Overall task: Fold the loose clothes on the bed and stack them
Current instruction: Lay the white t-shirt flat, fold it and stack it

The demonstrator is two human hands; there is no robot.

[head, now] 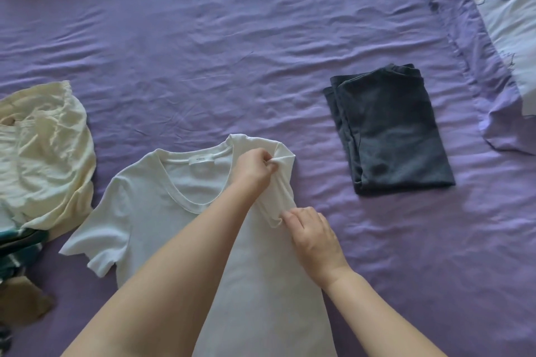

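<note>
Leftmost, a crumpled cream garment [43,153] lies in a heap left of the white T-shirt [150,211], just beside its spread left sleeve; below that heap a dark green patterned cloth [17,243] and a brown cloth [23,301] are cut off by the picture's edge, so what they are is hard to make out; the white T-shirt lies flat on the purple sheet [232,52], neck away from the person, its lower hem out of view beneath the arms. Above the shirt's right shoulder the left hand [252,168] reaches across the chest, fingers curled tight, pinching the folded-in right sleeve near the shoulder seam; the fingertips are buried in the cloth and cannot be seen. Just below and right of it, the right hand [310,238] pinches the cuff end of the same sleeve, fingers bent, thumb hidden under the palm; the sleeve runs as a taut band between the two hands, lifted a little off the shirt's body. Well right of the shirt a dark grey garment [388,130] lies folded into a neat rectangle; farther right still, a pale patterned quilt [504,38] is bunched at the edge, partly cropped.
</note>
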